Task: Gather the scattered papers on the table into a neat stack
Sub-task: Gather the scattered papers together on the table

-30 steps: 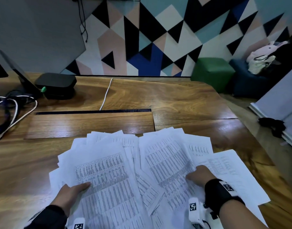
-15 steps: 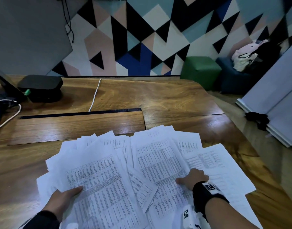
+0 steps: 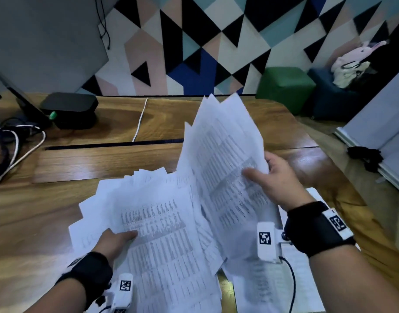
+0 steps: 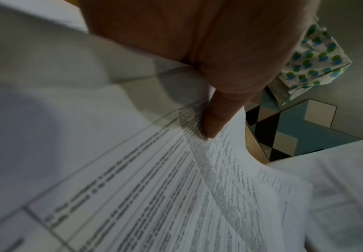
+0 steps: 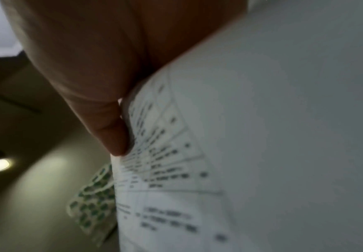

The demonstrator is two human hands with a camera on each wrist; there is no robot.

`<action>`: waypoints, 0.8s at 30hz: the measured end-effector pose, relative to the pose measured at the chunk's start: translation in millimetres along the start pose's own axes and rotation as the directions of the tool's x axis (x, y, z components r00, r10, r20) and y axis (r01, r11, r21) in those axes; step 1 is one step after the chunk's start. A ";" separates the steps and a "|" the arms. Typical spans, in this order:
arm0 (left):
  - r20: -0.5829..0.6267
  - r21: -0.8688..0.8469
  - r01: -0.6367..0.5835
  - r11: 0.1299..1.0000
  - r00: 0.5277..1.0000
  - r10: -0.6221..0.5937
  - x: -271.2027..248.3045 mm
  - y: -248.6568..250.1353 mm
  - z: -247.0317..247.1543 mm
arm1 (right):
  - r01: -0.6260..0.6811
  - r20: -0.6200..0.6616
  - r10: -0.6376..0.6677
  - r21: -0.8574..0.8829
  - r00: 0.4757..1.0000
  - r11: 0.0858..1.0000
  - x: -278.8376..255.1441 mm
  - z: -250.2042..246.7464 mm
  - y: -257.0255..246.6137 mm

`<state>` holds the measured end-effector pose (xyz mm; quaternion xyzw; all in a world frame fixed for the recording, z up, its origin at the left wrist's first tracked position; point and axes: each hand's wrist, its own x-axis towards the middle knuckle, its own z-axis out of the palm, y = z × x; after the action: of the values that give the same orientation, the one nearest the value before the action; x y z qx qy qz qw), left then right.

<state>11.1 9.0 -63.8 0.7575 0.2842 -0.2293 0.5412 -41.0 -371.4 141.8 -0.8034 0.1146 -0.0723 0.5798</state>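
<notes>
Several white printed papers [image 3: 158, 222] lie fanned on the wooden table [image 3: 58, 199]. My right hand [image 3: 273, 177] pinches a bunch of sheets [image 3: 221, 143] by their right edge and holds them tilted up off the table, thumb on the printed face. The right wrist view shows that thumb [image 5: 111, 133] pressed on the sheets [image 5: 241, 136]. My left hand [image 3: 117, 240] grips the left edge of the lower papers, thumb on top. In the left wrist view the thumb [image 4: 217, 112] lies on the printed page [image 4: 176, 187]. One sheet [image 3: 302, 279] stays flat under my right forearm.
A black box [image 3: 69, 109], dark and white cables [image 3: 17, 143] and a white cord [image 3: 139, 120] sit at the table's back left. A dark slot [image 3: 112, 144] runs across the middle. Green [image 3: 284, 86] and blue stools [image 3: 334, 98] stand beyond the table's right edge.
My right hand has lifted a bunch of sheets up off the table and tilted them toward the left. My left hand stays on the lower papers' left edge.
</notes>
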 end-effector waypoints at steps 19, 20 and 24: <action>0.260 -0.220 0.181 0.958 0.958 -0.121 -6.8 5.9 4.1 | -0.469 0.279 0.498 -0.167 0.821 0.867 -38.9 127.4 132.6; 0.244 -0.211 0.164 0.964 0.964 -0.111 -8.1 2.3 4.9 | -0.470 0.333 0.496 -0.159 0.802 0.868 -39.7 122.0 129.2; 0.207 -0.210 -0.020 0.978 0.976 0.065 -43.9 18.4 10.7 | -0.420 0.269 0.483 -0.260 0.833 0.869 -32.4 85.2 125.3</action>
<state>-9.0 -13.8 -25.7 0.6743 0.2306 -0.2666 0.6489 -63.6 -322.5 -3.6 -0.8055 0.2111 0.2119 0.5115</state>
